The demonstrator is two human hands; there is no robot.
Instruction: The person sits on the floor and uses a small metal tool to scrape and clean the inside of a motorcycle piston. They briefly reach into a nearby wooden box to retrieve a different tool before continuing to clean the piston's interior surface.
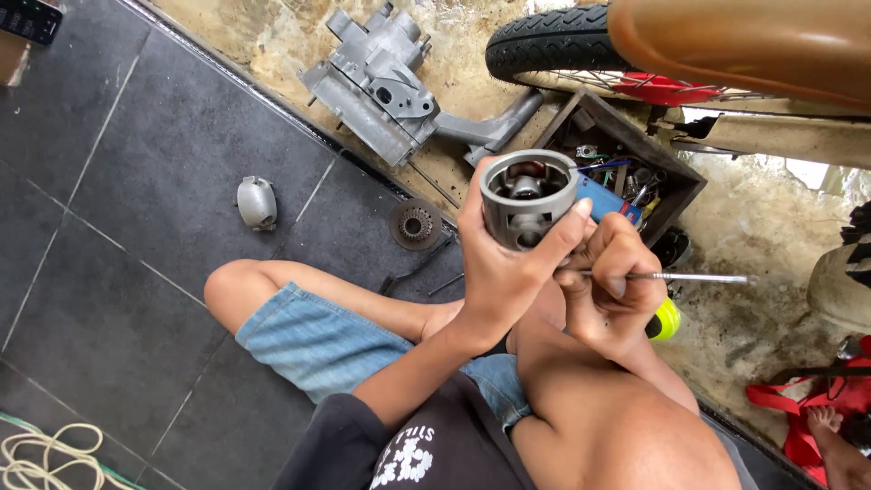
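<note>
**Grey metal cylinder held up, thin rod gripped beside it**

The left hand (504, 263) holds a short, thick-walled metal cylinder (528, 210) of dull grey cast finish, raised above the person's lap. Its fingers curl around the far wall and the thumb presses the near rim, so the grip is closed firmly about the part. The open mouth faces the camera, showing a smooth round bore with darker, rust-toned pieces inside.

The right hand (610, 289) sits just beside and below the cylinder, fingers folded tightly around a screwdriver (667, 278) whose slender, bright steel shaft runs out level to the right. A rounded yellow-green handle end shows beneath the palm.

The person sits on dark grey matte floor tiles (136, 181) with pale joints, wearing faded blue denim shorts (308, 340).

On the tiles lie a small rounded grey metal cover (257, 201) and a flat, toothed, rust-brown disc (415, 224). Beyond the tile edge, on rough sandy ground, rests an angular cast-aluminium engine casing (381, 82). A dark wooden box (667, 177) crowded with small tools stands behind the hands, near a ribbed black tyre (544, 41). A coil of cream rope (36, 458) lies at the lower left corner.
</note>
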